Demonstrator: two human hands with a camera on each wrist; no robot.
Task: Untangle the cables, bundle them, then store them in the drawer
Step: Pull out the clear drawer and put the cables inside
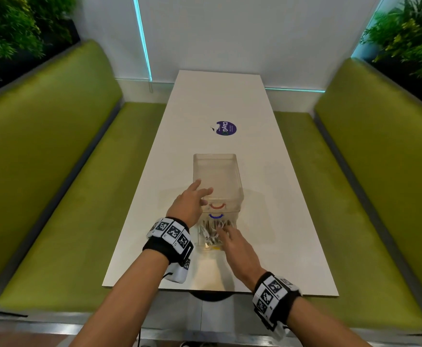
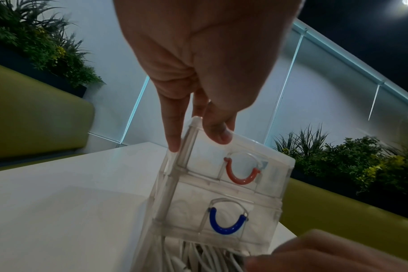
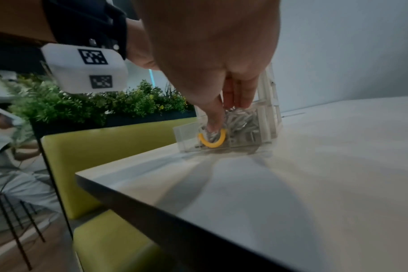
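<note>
On the long white table, the left hand steadies the clear plastic drawer unit with straight fingers; the right hand's extended fingers press white cables into the open bottom drawer.

Place looking like café or canteen booth: long white rectangular table standing between two green padded bench seats, leafy green plants growing in dark planters behind backrests, teal light strips glowing on white wall panels.
</note>
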